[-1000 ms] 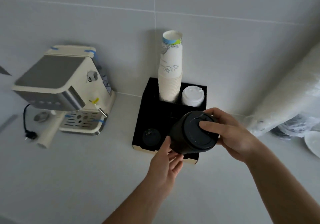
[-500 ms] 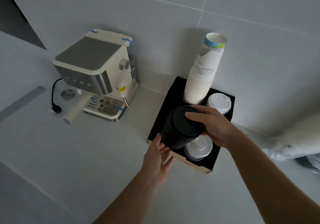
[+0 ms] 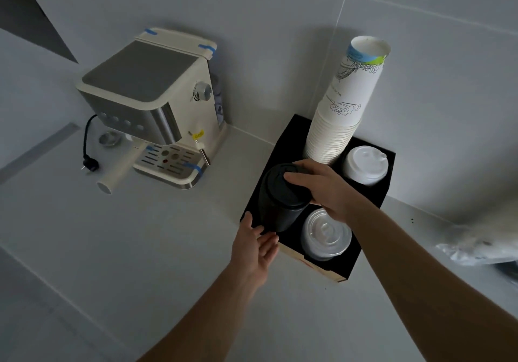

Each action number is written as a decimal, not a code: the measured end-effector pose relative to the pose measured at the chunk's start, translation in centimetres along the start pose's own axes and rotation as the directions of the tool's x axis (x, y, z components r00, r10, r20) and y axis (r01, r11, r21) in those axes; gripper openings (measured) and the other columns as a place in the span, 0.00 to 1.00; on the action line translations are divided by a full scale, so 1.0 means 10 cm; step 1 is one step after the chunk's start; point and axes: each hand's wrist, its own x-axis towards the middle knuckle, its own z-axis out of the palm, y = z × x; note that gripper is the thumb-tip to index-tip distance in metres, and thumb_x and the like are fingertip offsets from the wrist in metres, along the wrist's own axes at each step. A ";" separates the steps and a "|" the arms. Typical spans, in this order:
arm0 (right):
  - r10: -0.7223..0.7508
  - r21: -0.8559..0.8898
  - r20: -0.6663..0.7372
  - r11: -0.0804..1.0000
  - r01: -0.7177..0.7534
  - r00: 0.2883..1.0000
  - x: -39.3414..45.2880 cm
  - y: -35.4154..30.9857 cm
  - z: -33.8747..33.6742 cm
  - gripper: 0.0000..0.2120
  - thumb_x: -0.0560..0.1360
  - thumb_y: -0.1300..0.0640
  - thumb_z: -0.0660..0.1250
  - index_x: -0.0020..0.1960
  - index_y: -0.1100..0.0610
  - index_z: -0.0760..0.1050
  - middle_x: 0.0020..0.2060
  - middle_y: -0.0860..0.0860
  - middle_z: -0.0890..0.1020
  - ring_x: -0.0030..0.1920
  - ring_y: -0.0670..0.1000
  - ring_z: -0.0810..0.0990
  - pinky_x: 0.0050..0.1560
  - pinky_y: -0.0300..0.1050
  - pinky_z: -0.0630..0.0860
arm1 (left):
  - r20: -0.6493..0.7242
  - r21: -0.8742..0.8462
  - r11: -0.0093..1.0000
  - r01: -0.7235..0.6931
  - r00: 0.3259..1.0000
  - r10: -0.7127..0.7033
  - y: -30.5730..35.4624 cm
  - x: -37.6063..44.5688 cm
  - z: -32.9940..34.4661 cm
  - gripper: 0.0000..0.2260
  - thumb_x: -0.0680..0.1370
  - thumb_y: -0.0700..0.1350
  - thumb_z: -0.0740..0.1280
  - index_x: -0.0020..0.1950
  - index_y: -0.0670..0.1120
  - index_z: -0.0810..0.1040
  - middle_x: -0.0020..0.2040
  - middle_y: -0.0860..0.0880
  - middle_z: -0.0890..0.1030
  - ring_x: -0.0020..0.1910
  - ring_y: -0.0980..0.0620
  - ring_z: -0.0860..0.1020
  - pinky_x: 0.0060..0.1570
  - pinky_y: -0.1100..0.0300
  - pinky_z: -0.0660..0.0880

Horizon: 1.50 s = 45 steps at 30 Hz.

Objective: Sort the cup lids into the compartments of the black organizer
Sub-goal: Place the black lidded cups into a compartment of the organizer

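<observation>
We see the black organizer (image 3: 375,193) standing on the pale counter (image 3: 140,249) against the tiled wall, with 4 compartments. The far left one holds a tall stack of white paper cups (image 3: 342,114); the far right one holds white lids (image 3: 364,164); the near right one holds clear lids (image 3: 325,232). Over the near left compartment, a tilted stack of black lids (image 3: 277,201) has its lower end down at the opening, though we cannot tell how deep it sits.

Our right hand (image 3: 322,190) clasps the top of that black stack, fingers curled over its upper rim, so the grip is closed around it. Our left hand (image 3: 252,246) rests at the organizer's near left corner, palm up and fingers spread, loosely against the base of the stack, its grip holding nothing.

To the left, well apart from the organizer, stands a cream espresso machine (image 3: 151,103) with blue tape strips, a portafilter (image 3: 120,171) lying in front of it and a black plug (image 3: 89,164) beside it. A crumpled plastic bag (image 3: 482,246) lies at the right edge.
</observation>
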 end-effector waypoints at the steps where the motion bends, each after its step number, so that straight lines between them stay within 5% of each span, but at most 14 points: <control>1: -0.004 -0.009 0.005 1.000 0.004 1.000 0.02 0.00 0.00 0.11 0.74 0.58 0.71 0.56 0.54 0.80 0.48 0.52 0.82 0.46 0.49 0.79 0.44 0.42 0.72 | -0.002 0.000 1.000 0.001 1.000 -0.001 -0.01 0.02 0.00 0.29 0.80 0.58 0.60 0.72 0.38 0.67 0.59 0.39 0.77 0.60 0.43 0.77 0.61 0.50 0.72; 7: -0.002 -0.061 0.016 0.998 0.003 1.000 0.17 0.04 -0.01 0.13 0.74 0.58 0.71 0.58 0.56 0.80 0.50 0.52 0.84 0.48 0.48 0.81 0.47 0.40 0.75 | -0.020 0.017 1.000 0.013 1.000 -0.013 -0.02 0.12 0.01 0.29 0.79 0.58 0.61 0.72 0.39 0.66 0.54 0.40 0.78 0.57 0.44 0.78 0.59 0.51 0.72; 12: -0.073 -0.130 -0.001 0.989 0.072 0.997 0.27 0.17 0.01 0.10 0.73 0.58 0.73 0.55 0.52 0.82 0.49 0.52 0.86 0.50 0.50 0.83 0.55 0.43 0.77 | -0.039 0.144 0.990 0.000 0.999 0.006 0.03 0.14 -0.01 0.29 0.80 0.56 0.61 0.73 0.38 0.64 0.67 0.36 0.74 0.65 0.42 0.75 0.65 0.48 0.70; 19: -0.166 -0.162 -0.022 0.974 0.161 0.986 0.26 0.28 0.02 0.10 0.74 0.55 0.73 0.54 0.46 0.81 0.50 0.49 0.85 0.52 0.49 0.83 0.58 0.43 0.78 | 0.037 0.346 0.927 -0.142 0.990 0.138 0.29 0.06 -0.01 0.27 0.80 0.57 0.60 0.74 0.42 0.65 0.72 0.42 0.72 0.70 0.46 0.70 0.71 0.52 0.66; 23: -0.187 -0.200 0.009 0.962 0.185 0.982 0.21 0.31 0.06 0.13 0.74 0.53 0.72 0.58 0.48 0.80 0.50 0.47 0.85 0.52 0.47 0.83 0.58 0.44 0.78 | 0.186 0.456 0.857 -0.241 0.967 0.173 0.37 0.02 0.14 0.24 0.78 0.62 0.59 0.70 0.52 0.70 0.62 0.53 0.75 0.64 0.52 0.72 0.65 0.55 0.68; 27: -0.193 -0.241 -0.013 0.953 0.184 0.981 0.16 0.41 0.09 0.16 0.73 0.48 0.72 0.61 0.44 0.79 0.52 0.46 0.84 0.55 0.47 0.82 0.61 0.50 0.78 | 0.238 0.583 0.734 -0.347 0.938 0.253 0.31 0.06 0.14 0.18 0.75 0.57 0.68 0.63 0.55 0.75 0.57 0.54 0.81 0.52 0.59 0.79 0.45 0.64 0.73; 34: -0.164 -0.212 -0.017 0.965 0.156 0.986 0.13 0.36 0.10 0.18 0.74 0.48 0.71 0.64 0.46 0.77 0.54 0.47 0.84 0.56 0.47 0.82 0.64 0.51 0.77 | 0.223 0.600 0.734 -0.319 0.947 0.230 0.36 0.07 0.16 0.19 0.74 0.57 0.69 0.63 0.54 0.75 0.52 0.57 0.80 0.50 0.59 0.78 0.47 0.62 0.72; 37: -0.116 -0.135 -0.034 0.985 0.110 0.993 0.10 0.34 0.07 0.22 0.76 0.49 0.70 0.69 0.49 0.74 0.61 0.49 0.82 0.61 0.47 0.80 0.68 0.49 0.73 | 0.209 0.577 0.763 -0.291 0.956 0.207 0.39 0.05 0.17 0.08 0.77 0.55 0.66 0.54 0.54 0.76 0.46 0.58 0.78 0.44 0.61 0.75 0.43 0.64 0.71; 40: -0.072 -0.018 -0.061 0.997 0.071 0.996 0.03 0.35 -0.04 0.23 0.76 0.52 0.70 0.70 0.48 0.73 0.67 0.50 0.77 0.66 0.47 0.76 0.69 0.46 0.70 | 0.206 0.553 0.792 -0.258 0.964 0.171 0.40 0.01 0.14 0.11 0.78 0.57 0.63 0.59 0.56 0.74 0.47 0.60 0.76 0.46 0.61 0.74 0.54 0.61 0.70; 45: -0.122 0.014 -0.020 0.992 0.122 0.992 -0.09 0.40 -0.09 0.19 0.76 0.65 0.68 0.66 0.55 0.76 0.56 0.50 0.84 0.54 0.44 0.83 0.54 0.36 0.76 | 0.180 0.519 0.831 -0.200 0.976 0.123 0.37 0.02 0.07 0.27 0.77 0.60 0.64 0.73 0.52 0.66 0.70 0.51 0.71 0.73 0.48 0.65 0.72 0.52 0.62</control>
